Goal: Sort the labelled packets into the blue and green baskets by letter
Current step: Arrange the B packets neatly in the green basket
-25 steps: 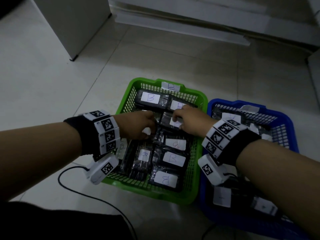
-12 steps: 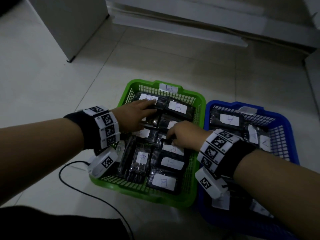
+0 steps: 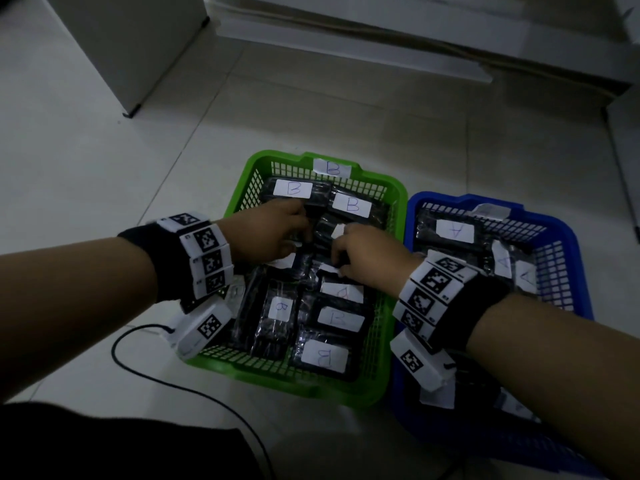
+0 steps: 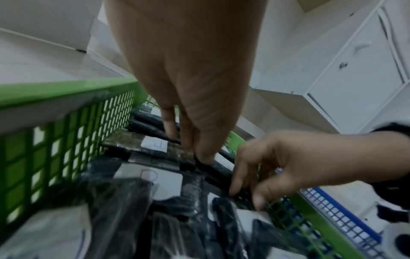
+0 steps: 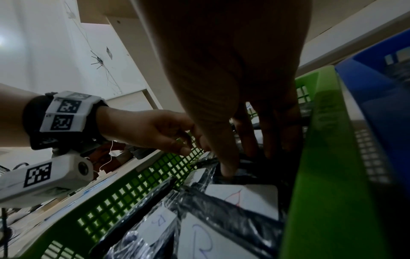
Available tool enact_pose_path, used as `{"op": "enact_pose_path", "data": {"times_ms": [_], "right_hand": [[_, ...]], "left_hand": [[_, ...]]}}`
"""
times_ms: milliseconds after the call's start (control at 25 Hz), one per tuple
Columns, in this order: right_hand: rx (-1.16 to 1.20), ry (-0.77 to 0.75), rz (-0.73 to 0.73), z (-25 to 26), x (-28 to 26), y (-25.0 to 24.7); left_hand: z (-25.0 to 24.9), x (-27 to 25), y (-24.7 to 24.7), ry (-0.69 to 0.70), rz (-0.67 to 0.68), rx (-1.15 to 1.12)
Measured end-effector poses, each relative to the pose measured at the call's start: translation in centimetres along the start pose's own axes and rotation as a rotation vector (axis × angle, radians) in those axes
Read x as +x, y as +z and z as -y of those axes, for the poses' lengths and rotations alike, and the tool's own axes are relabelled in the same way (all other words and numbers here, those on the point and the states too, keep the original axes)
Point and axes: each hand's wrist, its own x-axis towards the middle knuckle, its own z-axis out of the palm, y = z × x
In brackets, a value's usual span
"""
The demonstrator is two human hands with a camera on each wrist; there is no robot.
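The green basket (image 3: 294, 388), tagged B, holds several black packets with white B labels (image 3: 352, 205). One packet (image 3: 343, 293) among them bears a red A, also seen in the right wrist view as a packet (image 5: 241, 198). The blue basket (image 3: 575, 258) on the right holds A packets (image 3: 454, 231). Both hands are down in the middle of the green basket. My left hand (image 3: 303, 235) pinches the edge of a black packet (image 4: 213, 168) between thumb and fingers. My right hand (image 3: 337, 254) has its thumb and curled fingers dug in round a black packet (image 5: 246, 173). What lies under the palms is hidden.
A black cable (image 3: 156, 372) loops over the tiled floor left of the green basket. A white cabinet (image 3: 121, 46) stands at the far left and a low ledge (image 3: 381, 39) runs along the back. The two baskets touch side by side.
My left hand has drawn back from the far B packet to the basket's middle. My right hand has shifted slightly farther in, so the fingertips of both hands now nearly meet.
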Motion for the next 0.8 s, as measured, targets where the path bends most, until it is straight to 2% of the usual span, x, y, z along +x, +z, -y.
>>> {"op": "enact_pose_path", "data": {"times_ms": [80, 160, 280, 400, 480, 600, 680, 800], "right_hand": [[-0.087, 0.002, 0.113, 0.3, -0.4, 0.7], [-0.156, 0.016, 0.141, 0.5, -0.5, 1.2], [-0.166, 0.044, 0.149, 0.5, -0.5, 1.4], [-0.097, 0.053, 0.175, 0.2, -0.6, 1.1], [-0.032, 0.04, 0.155, 0.0, -0.6, 0.9], [0.054, 0.052, 0.137, -0.4, -0.5, 0.3], [0.094, 0.059, 0.171, -0.4, -0.6, 0.3], [0.064, -0.014, 0.251, 0.4, -0.9, 0.8]], "left_hand": [[-1.6, -0.8, -0.1, -0.025, 0.139, -0.096], [-3.3, -1.0, 0.4, -0.094, 0.241, -0.185], [-5.7, -0.4, 2.0, -0.179, 0.307, -0.286], [-6.8, 0.5, 2.9, -0.16, 0.345, -0.218], [-6.1, 0.6, 1.9, -0.164, 0.358, -0.212], [-2.7, -0.3, -1.4, -0.243, 0.365, -0.19], [-0.2, -1.0, -3.5, -0.29, 0.37, -0.115], [2.3, -1.8, -4.4, -0.388, 0.283, 0.026]]}}
